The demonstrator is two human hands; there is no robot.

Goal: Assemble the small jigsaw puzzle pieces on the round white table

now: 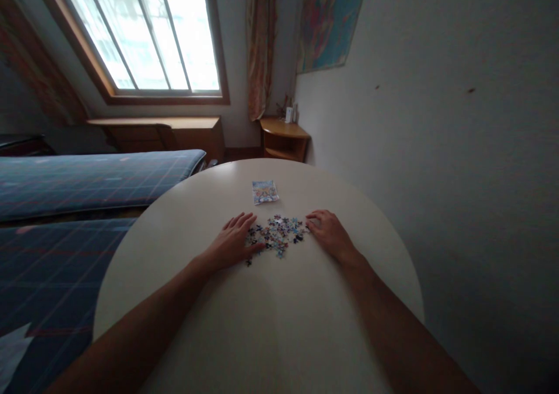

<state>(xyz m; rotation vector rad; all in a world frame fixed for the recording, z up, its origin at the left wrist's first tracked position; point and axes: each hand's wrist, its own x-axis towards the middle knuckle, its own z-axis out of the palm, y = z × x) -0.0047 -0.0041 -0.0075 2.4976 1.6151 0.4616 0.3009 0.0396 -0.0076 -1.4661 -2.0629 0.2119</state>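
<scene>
A small heap of coloured jigsaw pieces (279, 234) lies on a round pale table (271, 324). My left hand (233, 241) rests flat at the heap's left edge, fingers stretched out and touching the pieces. My right hand (328, 233) lies at the heap's right edge, fingers loosely curved and touching the outermost pieces; nothing is visibly held. A small colourful picture card (265, 191) lies flat beyond the heap.
A white wall (437, 120) runs close along the table's right side. Beds with blue checked covers (87, 178) stand to the left. A wooden corner shelf (283, 138) and a low wooden bench under the window (144, 33) are at the back.
</scene>
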